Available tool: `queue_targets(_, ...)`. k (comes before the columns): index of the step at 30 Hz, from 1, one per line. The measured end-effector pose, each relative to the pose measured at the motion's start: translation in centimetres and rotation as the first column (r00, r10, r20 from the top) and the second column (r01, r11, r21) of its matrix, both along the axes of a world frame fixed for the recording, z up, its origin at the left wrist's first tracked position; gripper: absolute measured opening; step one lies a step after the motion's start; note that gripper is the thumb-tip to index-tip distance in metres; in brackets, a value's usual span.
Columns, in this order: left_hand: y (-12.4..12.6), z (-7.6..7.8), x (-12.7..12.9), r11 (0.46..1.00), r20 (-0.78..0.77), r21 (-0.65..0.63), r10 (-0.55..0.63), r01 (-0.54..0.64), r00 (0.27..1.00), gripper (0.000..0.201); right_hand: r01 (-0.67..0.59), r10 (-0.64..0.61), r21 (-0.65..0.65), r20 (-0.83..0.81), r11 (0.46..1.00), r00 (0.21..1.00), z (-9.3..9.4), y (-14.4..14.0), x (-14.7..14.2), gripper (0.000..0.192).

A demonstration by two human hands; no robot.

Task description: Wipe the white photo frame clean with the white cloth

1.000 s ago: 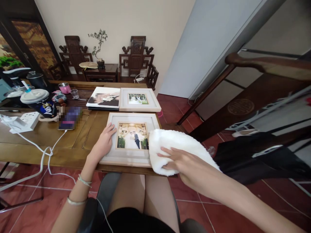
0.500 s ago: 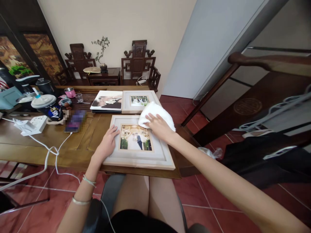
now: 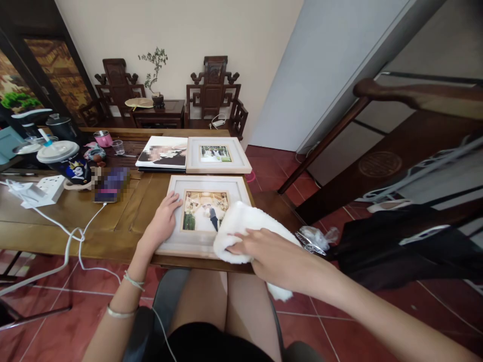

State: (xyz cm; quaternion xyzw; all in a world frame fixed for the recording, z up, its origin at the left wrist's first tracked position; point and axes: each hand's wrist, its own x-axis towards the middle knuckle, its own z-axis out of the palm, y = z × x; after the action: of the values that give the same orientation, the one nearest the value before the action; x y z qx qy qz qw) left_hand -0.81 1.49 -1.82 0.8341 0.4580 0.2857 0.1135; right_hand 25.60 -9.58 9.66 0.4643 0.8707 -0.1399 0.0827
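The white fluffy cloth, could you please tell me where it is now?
In the head view, the white fluffy cloth is under the right hand, covering the lower right corner of the nearer rectangular pale-wood picture frame.

Free rm btwn phone point(image 3: 111, 185) & near frame point(image 3: 202, 213); photo stack point(image 3: 162, 152) (low) blocks rear.

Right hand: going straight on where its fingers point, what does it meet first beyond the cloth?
Past the white cloth, the right hand would probably meet the near picture frame; farther on, roughly in line, is the left hand. Depth is uncertain.
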Motion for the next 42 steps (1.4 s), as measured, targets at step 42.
queue_targets(42, -0.4, 0.5, 0.0, 0.997, -0.002, -0.077, -0.012, 0.012, 1.000, 0.052, 0.034, -0.090, 0.429, 0.109, 0.902, 0.990, -5.9, 10.8, -1.8, 0.062)
